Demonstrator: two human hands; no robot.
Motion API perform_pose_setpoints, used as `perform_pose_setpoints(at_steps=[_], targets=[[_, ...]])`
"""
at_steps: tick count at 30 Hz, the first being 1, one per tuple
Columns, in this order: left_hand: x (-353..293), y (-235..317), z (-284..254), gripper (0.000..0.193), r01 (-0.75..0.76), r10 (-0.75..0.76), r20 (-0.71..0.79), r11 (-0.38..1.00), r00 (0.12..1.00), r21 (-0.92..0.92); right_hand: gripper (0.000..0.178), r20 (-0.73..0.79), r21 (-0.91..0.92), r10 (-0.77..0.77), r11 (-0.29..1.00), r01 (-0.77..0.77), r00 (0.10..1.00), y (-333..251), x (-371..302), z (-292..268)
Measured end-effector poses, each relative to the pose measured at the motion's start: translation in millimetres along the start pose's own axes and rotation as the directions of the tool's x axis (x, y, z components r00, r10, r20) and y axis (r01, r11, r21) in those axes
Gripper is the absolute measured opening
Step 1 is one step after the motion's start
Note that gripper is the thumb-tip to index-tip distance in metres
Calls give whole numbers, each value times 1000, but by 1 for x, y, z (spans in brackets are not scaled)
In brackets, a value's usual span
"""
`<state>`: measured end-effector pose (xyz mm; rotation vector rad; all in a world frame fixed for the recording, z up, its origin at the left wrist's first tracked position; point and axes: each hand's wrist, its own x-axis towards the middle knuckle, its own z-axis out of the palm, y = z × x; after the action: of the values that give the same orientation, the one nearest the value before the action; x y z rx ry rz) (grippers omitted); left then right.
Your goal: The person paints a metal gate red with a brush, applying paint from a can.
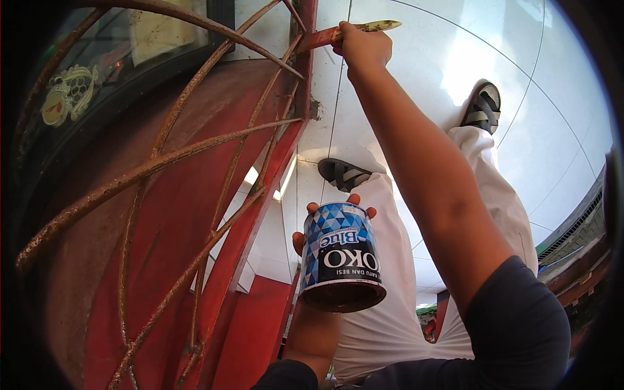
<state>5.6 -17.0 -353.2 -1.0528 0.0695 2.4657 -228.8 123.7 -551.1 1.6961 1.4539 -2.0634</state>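
Observation:
My right hand [365, 47] is closed around the handle of a paintbrush [382, 26], with my arm stretched out to the top. The brush's red-stained end meets the edge of a red frame [304, 78]; whether its tip presses on the frame or sits just beside it, I cannot tell. Lower down, my left hand [298, 242] grips a paint can [341, 250] with a blue, white and black label. Only its fingertips show around the can, the palm being hidden. Dark reddish-brown paint shows at the can's near end.
Rusty curved metal bars [136, 172] form a grille along the left, in front of a dark red panel [195, 123] and a dark window pane [117, 45]. White floor tiles [416, 39] lie under my sandalled feet. A drain grate [572, 221] runs at the right.

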Motion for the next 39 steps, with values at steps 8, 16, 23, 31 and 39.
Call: perform_pose_setpoints(at_steps=[8,16,23,31,39], targets=[[4,-1,3,48,-14,14,14,1000,1000,23,32,53,-121,-52,991,58,997,2,-4,3],[9,3,-4,50,11,-12,52,999,999,35,31,0,286,147,948,-141,989,38,11,4],[2,7,-6,50,40,-43,54,998,998,51,25,38,508,309,813,-285,950,36,0,15],[4,10,-6,49,34,-37,54,997,998,65,24,27,504,387,791,-347,922,40,5,16],[4,2,6,50,35,-38,82,999,996,33,35,91,553,322,771,-316,942,44,4,-45]])
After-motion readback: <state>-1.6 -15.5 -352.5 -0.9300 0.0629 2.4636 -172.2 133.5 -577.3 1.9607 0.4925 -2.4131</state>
